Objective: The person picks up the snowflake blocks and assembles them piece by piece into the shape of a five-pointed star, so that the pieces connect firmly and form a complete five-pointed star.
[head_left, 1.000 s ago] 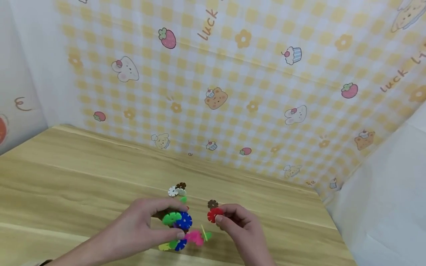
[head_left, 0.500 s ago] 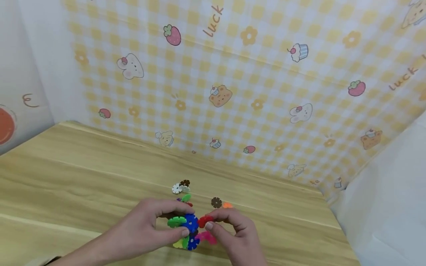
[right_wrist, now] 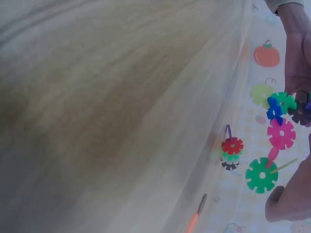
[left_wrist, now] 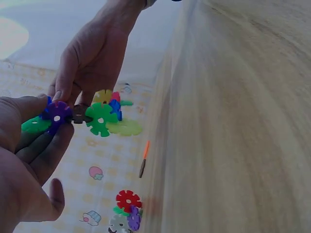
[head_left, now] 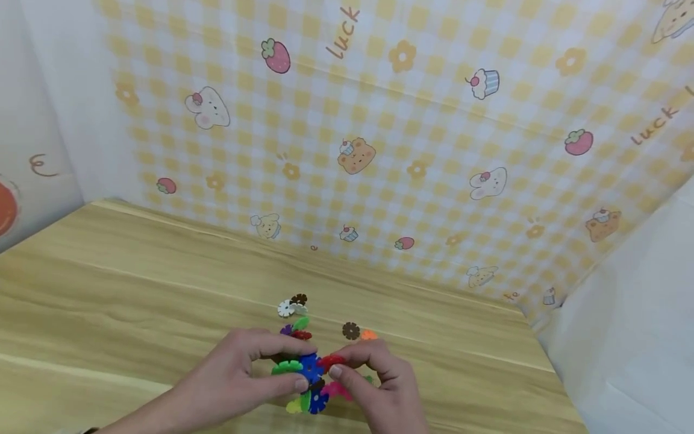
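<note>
In the head view my left hand (head_left: 238,371) pinches a blue notched snowflake disc (head_left: 311,367) between thumb and fingers. That disc belongs to a joined chain with a green disc (head_left: 287,366), a second blue disc (head_left: 318,401), a yellow disc (head_left: 294,405) and pink discs (head_left: 337,390). My right hand (head_left: 385,377) pinches a red notched disc (head_left: 331,361), its edge right at the blue disc's rim. The right wrist view shows a large green disc (right_wrist: 262,174) at the chain's end, beyond the pink ones. Fingers partly hide the chain's middle.
Beyond the hands, a white disc (head_left: 285,308) and brown disc (head_left: 299,298) lie together on the wooden table (head_left: 162,289). Closer in is a purple, green and red cluster (head_left: 301,335). A brown disc (head_left: 351,330) and an orange disc (head_left: 369,334) lie right of it.
My right hand has moved left, bringing the red disc from a gap away up to the blue disc and tilting it edge-on. My left hand keeps its pinch.
</note>
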